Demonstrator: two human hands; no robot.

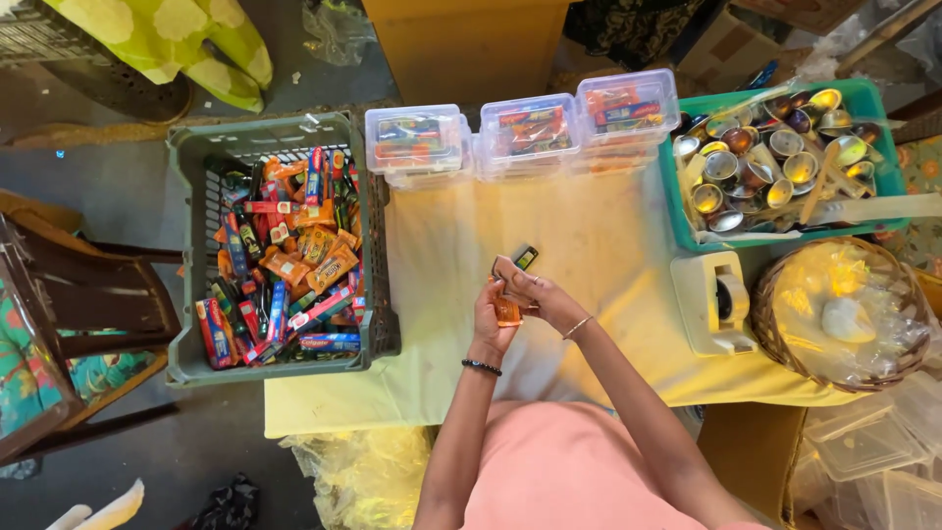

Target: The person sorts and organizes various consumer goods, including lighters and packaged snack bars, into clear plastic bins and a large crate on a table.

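1. Holding together at table centre: left hand [488, 324] and right hand [530, 290] meet over the pale yellow cloth-covered table [608, 255].
2. Left hand, black bead bracelet on the wrist, grips a small orange packet [507, 312] from below; fingers curled around it.
3. Right hand, thin metal bangle on the wrist, pinches a small dark flat stick-shaped packet [525, 258] whose end pokes up past the fingers; it also touches the orange packet. Both hands are clenched on these items, neither is free.
4. Both packets sit above the cloth, near the table's middle, well apart from every container.
5. Left of the table: grey-green slatted plastic crate [191, 255] full of mixed red, orange and blue small packets.
6. Far edge: row of clear lidded plastic boxes [530, 128] with packets inside, stacked in places.
7. Far right: teal plastic tray [873, 103] holding small shiny metal cups and wooden sticks.
8. Just in front of the tray: cream tape dispenser [708, 299]; beside it a round woven basket [770, 294] with crinkled clear plastic wrap in it.
9. Empty clear plastic boxes [863, 442] sit at lower right, off the table.
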